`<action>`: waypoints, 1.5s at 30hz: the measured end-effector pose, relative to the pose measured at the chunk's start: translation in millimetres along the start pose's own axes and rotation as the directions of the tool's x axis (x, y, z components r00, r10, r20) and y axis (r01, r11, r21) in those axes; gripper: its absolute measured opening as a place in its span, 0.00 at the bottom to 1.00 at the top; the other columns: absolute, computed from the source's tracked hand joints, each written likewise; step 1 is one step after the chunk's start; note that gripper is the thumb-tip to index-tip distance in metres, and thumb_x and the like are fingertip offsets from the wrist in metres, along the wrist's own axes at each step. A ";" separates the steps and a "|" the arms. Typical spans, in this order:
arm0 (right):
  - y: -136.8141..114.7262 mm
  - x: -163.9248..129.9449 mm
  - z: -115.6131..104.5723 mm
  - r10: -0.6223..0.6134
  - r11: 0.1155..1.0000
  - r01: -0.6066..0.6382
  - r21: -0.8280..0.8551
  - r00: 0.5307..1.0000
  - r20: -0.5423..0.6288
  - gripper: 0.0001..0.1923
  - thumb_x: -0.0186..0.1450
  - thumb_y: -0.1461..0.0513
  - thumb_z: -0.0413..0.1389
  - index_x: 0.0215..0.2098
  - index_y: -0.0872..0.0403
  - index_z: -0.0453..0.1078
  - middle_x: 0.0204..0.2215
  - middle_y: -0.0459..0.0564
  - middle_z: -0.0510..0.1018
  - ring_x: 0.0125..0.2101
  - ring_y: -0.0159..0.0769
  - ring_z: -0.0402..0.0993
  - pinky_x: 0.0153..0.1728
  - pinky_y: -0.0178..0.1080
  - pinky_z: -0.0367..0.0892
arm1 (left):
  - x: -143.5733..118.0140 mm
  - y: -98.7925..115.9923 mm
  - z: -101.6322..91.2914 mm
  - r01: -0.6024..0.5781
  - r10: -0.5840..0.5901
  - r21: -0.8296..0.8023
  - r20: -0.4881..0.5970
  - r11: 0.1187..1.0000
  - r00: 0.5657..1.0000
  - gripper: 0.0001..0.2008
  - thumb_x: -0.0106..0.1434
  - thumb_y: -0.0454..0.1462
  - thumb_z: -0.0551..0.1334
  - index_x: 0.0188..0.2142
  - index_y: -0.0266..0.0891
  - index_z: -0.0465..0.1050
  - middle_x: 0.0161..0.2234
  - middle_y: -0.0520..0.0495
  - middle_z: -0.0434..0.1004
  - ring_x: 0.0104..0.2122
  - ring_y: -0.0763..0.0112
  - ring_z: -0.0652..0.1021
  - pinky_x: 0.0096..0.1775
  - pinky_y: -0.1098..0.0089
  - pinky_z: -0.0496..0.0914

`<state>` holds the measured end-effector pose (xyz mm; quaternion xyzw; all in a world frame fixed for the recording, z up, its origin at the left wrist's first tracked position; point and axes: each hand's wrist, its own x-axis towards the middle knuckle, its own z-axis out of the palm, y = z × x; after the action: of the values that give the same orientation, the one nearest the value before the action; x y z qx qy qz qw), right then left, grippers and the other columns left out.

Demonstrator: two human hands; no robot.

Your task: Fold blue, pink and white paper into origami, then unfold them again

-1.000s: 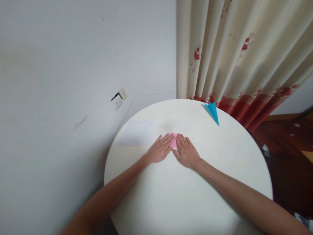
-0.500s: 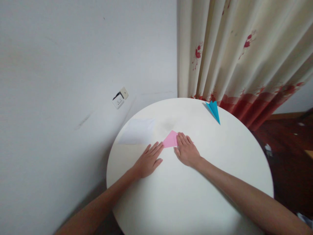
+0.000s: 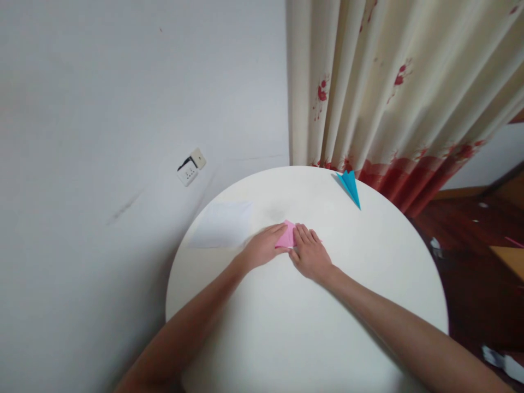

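A folded pink paper (image 3: 286, 236) lies on the round white table (image 3: 311, 333), near its far middle. My left hand (image 3: 262, 249) rests at the paper's left side with the fingers curled over its edge. My right hand (image 3: 310, 255) lies flat on the paper's right part and hides it. Both wrists and forearms stretch back toward me across the tabletop.
A white sheet (image 3: 223, 224) lies flat on the table at the far left. A blue paper plane (image 3: 350, 185) sits at the far right edge. Behind the table are a white wall with a socket (image 3: 189, 166) and a cream curtain with red flowers (image 3: 388, 93).
My left hand, which had drawn back to the left and bared the pink triangle, has returned onto the paper's left edge. My right hand has stayed pressed on the paper.
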<state>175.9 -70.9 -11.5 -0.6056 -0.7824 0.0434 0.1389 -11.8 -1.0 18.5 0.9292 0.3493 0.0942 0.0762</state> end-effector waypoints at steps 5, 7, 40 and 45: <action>13.4 3.3 -6.5 -0.033 0.996 0.029 0.090 0.999 0.044 0.33 0.72 0.55 0.47 0.69 0.67 0.52 0.69 0.63 0.52 0.69 0.46 0.46 0.68 0.49 0.45 | -4.5 -2.6 11.3 -0.018 0.018 -0.015 -0.024 1.000 1.000 0.28 0.71 0.47 0.56 0.65 0.37 0.59 0.65 0.39 0.63 0.65 0.62 0.65 0.65 0.62 0.60; 17.2 4.9 -6.6 -0.043 0.993 0.037 0.114 0.998 0.046 0.32 0.71 0.56 0.48 0.69 0.66 0.53 0.69 0.63 0.53 0.69 0.46 0.47 0.68 0.49 0.45 | -8.6 -0.3 15.5 -0.008 0.007 -0.015 -0.045 1.000 0.999 0.27 0.72 0.44 0.55 0.66 0.37 0.58 0.66 0.39 0.62 0.65 0.63 0.64 0.65 0.62 0.59; 15.9 2.5 -21.8 0.006 0.966 0.024 0.258 0.993 -0.116 0.22 0.70 0.64 0.49 0.61 0.58 0.67 0.60 0.60 0.71 0.61 0.44 0.67 0.62 0.46 0.62 | -6.8 10.9 18.3 -0.012 0.025 0.111 -0.117 0.994 0.993 0.26 0.70 0.28 0.49 0.67 0.34 0.56 0.66 0.37 0.60 0.66 0.63 0.63 0.65 0.62 0.60; 12.1 -0.5 -32.4 0.067 0.964 -0.036 0.264 0.992 -0.110 0.18 0.70 0.66 0.49 0.56 0.53 0.71 0.55 0.54 0.77 0.53 0.41 0.74 0.55 0.41 0.68 | -6.4 16.1 16.9 0.023 -0.010 0.080 -0.150 0.997 0.989 0.26 0.71 0.28 0.48 0.67 0.36 0.57 0.66 0.38 0.61 0.66 0.65 0.63 0.65 0.62 0.61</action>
<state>196.1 -71.5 16.7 -0.6035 -0.7443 0.1137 0.2623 -2.4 -18.5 4.6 0.9189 0.3652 0.1487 0.0127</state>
